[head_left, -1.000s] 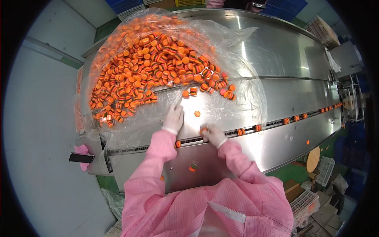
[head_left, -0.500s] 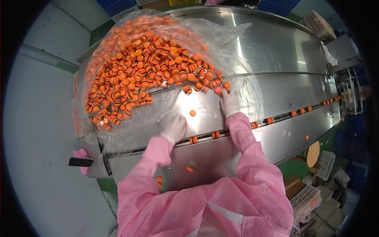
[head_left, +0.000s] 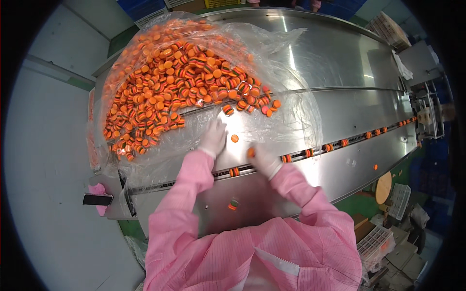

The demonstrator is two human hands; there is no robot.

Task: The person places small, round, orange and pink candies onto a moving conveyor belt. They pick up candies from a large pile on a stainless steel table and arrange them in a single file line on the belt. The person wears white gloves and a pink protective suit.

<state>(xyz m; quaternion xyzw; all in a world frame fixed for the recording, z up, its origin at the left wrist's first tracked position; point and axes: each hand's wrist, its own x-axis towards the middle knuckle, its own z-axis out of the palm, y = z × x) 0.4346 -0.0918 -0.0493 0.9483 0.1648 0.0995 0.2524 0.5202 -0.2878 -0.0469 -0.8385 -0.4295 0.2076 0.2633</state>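
Striped burger-shaped candies (head_left: 167, 92), orange with red and dark green layers, lie heaped on a clear plastic sheet (head_left: 291, 104). My right hand (head_left: 266, 160), in a white glove, is closed on one burger-shaped candy (head_left: 251, 153) just above the narrow conveyor channel (head_left: 221, 173). My gloved left hand (head_left: 212, 139) lies over the sheet below the heap, fingers stretched forward and seemingly holding nothing. A single orange candy (head_left: 235, 138) lies flat on the bright metal between my hands. More candies sit spaced along the channel, such as one candy (head_left: 234, 171) between my forearms.
A loose candy (head_left: 233, 204) lies near my body, another (head_left: 375, 167) at the table's right edge. The channel runs to a machine (head_left: 429, 116) at the far right. A dark phone-like device (head_left: 98, 199) rests at the left. Another person's hands (head_left: 315, 4) show at the far edge.
My right hand has come left and nearer from the heap's edge, now with a candy. My left hand has moved slightly forward. Candies in the channel have shifted right.
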